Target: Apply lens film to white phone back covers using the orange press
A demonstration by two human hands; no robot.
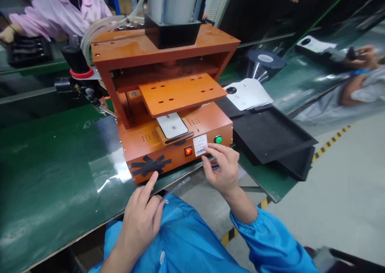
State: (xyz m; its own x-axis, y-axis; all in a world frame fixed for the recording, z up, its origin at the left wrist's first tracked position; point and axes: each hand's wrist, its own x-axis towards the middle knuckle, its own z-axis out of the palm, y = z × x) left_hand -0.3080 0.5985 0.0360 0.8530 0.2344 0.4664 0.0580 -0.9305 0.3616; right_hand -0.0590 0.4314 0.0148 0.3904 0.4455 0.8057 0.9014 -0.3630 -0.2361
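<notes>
An orange press machine [177, 92] stands on the bench before me. On its base, below the raised press plate, lies a flat white panel [173, 125] with a dark edge. My left hand [141, 213] is near the black tape patch [150, 165] on the machine's front, index finger stretched out. A clear plastic strip [180, 186] sticks out from between its thumb and curled fingers. My right hand [224, 166] is in front of the white label [200, 145], below the green button [218, 139]. Its thumb and index finger are apart, with nothing seen between them.
Black trays [273, 132] are stacked to the right, beside a pile of white panels [249, 94] and a film roll [265, 62]. A person in pink [60, 14] is behind the machine at left. At far right another person's hand [365, 56] holds a dark object.
</notes>
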